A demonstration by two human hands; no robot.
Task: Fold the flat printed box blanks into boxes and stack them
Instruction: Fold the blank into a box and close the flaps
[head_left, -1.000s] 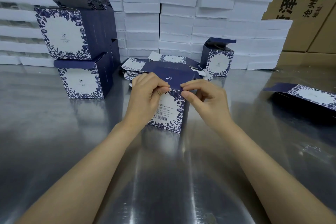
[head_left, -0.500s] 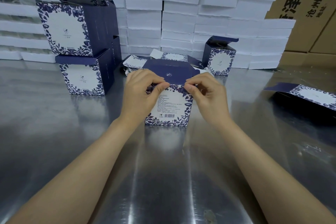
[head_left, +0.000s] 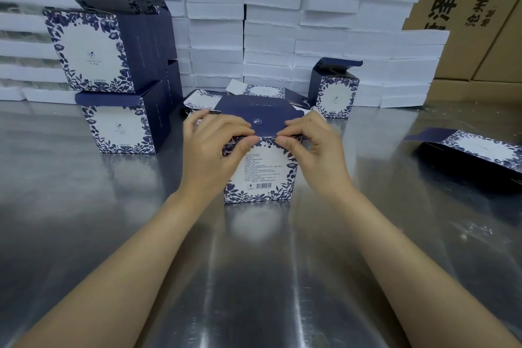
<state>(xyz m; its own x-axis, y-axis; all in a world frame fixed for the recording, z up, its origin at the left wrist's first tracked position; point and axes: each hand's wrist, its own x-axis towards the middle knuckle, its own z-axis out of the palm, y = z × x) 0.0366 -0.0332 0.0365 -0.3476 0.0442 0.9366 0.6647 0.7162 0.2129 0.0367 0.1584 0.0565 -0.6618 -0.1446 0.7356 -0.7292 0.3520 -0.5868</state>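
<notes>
Between the two hands a printed box stands upright on the metal table; left hand and right hand each pinch the front edge of its navy lid.

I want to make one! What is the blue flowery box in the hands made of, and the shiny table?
The box: likely printed cardboard, matte; its lid flap folds along a crisp crease. The table: looks like brushed steel; streaky glare, and the box reflects in it.
</notes>
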